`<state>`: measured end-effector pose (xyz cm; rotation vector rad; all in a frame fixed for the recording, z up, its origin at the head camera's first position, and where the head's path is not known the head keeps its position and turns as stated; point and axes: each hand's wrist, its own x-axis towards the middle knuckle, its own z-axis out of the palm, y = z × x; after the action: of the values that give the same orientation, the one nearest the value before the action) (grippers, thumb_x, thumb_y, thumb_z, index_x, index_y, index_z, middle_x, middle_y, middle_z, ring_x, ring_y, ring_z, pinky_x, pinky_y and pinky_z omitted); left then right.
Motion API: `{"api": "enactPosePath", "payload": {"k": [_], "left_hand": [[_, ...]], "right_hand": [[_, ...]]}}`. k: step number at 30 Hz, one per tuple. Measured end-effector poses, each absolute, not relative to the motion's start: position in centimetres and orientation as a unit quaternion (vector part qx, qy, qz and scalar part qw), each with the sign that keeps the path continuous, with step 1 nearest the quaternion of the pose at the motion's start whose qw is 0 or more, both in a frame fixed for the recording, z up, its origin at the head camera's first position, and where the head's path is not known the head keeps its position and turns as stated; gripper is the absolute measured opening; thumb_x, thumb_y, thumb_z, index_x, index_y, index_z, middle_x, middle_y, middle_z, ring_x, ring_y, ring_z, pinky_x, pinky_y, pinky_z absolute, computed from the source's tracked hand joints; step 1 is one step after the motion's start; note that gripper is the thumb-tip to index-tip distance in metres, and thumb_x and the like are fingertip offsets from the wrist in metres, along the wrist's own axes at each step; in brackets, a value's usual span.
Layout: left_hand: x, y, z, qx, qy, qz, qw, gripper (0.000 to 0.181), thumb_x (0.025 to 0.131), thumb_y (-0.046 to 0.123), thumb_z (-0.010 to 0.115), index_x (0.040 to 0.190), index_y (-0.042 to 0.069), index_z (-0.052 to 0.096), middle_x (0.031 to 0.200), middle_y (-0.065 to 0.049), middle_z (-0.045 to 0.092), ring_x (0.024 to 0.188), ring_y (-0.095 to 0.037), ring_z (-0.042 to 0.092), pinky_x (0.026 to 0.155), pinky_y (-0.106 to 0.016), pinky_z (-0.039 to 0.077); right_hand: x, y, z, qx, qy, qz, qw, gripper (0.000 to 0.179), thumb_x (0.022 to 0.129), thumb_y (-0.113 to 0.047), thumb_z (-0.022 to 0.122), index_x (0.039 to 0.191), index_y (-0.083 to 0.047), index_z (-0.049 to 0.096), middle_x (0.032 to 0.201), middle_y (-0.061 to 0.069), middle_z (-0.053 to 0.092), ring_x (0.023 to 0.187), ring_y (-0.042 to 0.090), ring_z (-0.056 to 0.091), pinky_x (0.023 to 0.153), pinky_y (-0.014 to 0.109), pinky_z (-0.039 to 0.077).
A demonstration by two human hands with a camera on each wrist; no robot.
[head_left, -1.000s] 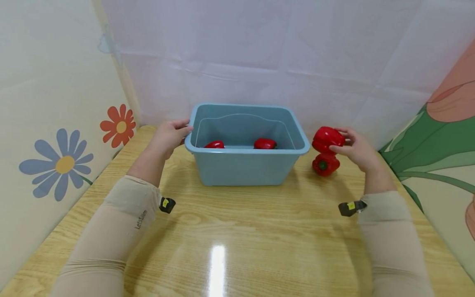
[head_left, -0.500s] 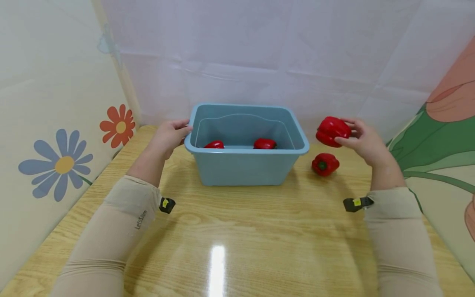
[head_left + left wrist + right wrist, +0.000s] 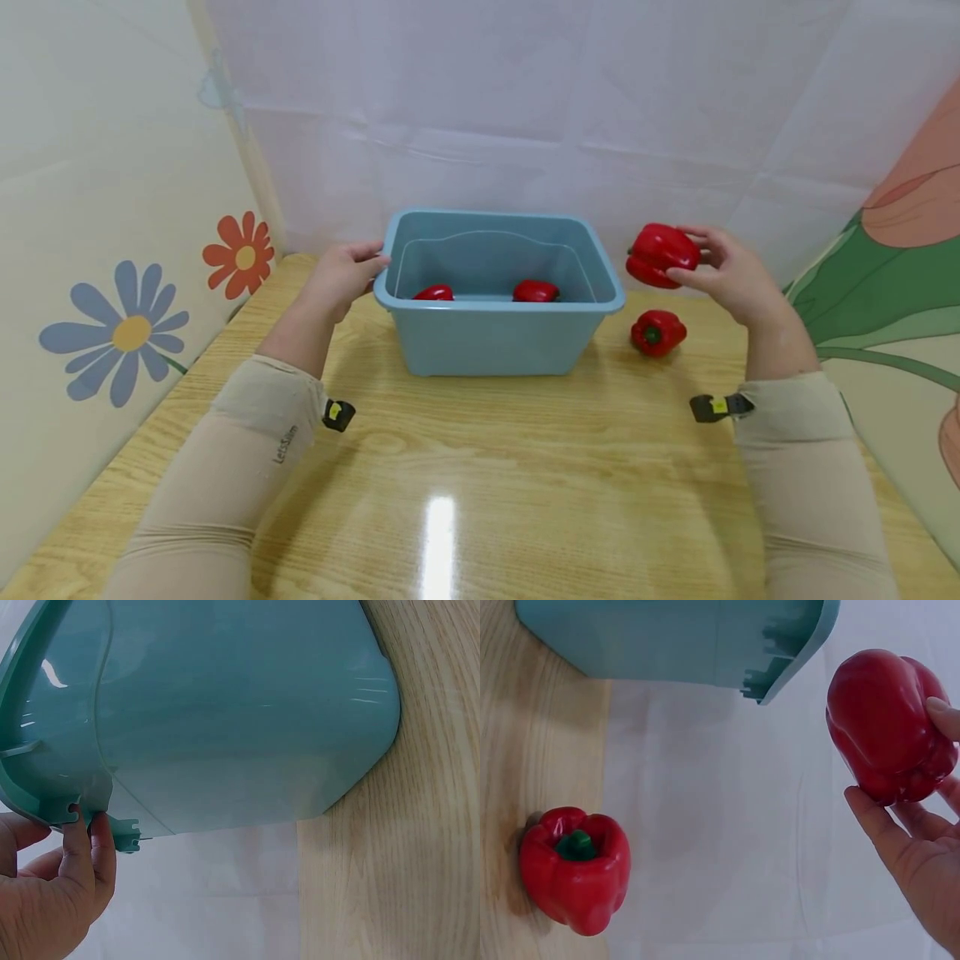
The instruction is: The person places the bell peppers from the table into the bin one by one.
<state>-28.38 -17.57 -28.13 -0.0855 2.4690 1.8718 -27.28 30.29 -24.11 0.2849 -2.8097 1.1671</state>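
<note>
A blue plastic bin [image 3: 487, 337] stands on the table, with two red bell peppers partly showing inside: one pepper [image 3: 433, 292] at the left, another pepper [image 3: 536, 291] towards the right. My left hand [image 3: 341, 275] grips the bin's left rim, its thumb and fingers pinching under the edge in the left wrist view. Raised in the air to the right of the bin, a red bell pepper [image 3: 881, 720] is held between the thumb and fingers of my right hand [image 3: 723, 271]. Below it a further red bell pepper [image 3: 657, 333] lies on the table, its green stem facing me.
The wood-grain table [image 3: 525, 483] reaches back to a white sheet [image 3: 480, 108] behind the bin. Side walls with printed flowers close in on the left and right. Small black wrist cameras sit on both sleeves.
My right hand has lifted its bell pepper up off the one on the table, moved right, then a little back left towards the bin. My left hand and the bin have stayed put.
</note>
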Motion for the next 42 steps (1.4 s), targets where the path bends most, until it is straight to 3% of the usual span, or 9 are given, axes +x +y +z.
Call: {"api": "enactPosePath", "payload": {"k": [20,29,42], "left_hand": [[-28.8,-17.7,-28.4,-0.022,0.792,0.61,0.018,0.045,0.094,0.016,0.051,0.138,0.01,0.041,0.135,-0.011,0.046,0.116,-0.022,0.049,0.097,-0.038,0.043],[-28.8,-17.7,-28.4,-0.025,0.794,0.607,0.019,0.045,0.094,0.016,0.051,0.138,0.01,0.042,0.135,-0.011,0.046,0.116,-0.022,0.049,0.097,-0.038,0.042],[-28.7,-17.7,-28.4,-0.028,0.792,0.609,0.02,0.045,0.094,0.014,0.051,0.138,0.01,0.041,0.135,-0.011,0.046,0.116,-0.022,0.049,0.096,-0.038,0.043]], "right_hand": [[-27.9,26.4,-23.9,0.16,-0.915,0.367,0.046,0.065,0.081,-0.037,0.068,0.137,-0.019,0.039,0.128,0.007,0.048,0.108,0.026,0.049,0.078,0.034,0.05],[-28.0,24.7,-24.0,0.183,-0.908,0.377,0.032,0.064,0.081,-0.033,0.069,0.136,-0.02,0.041,0.129,0.005,0.046,0.108,0.025,0.048,0.077,0.032,0.051],[-28.1,23.2,-24.3,0.207,-0.9,0.384,0.014,0.062,0.08,-0.03,0.07,0.135,-0.021,0.042,0.127,0.003,0.048,0.109,0.024,0.048,0.081,0.039,0.05]]}}
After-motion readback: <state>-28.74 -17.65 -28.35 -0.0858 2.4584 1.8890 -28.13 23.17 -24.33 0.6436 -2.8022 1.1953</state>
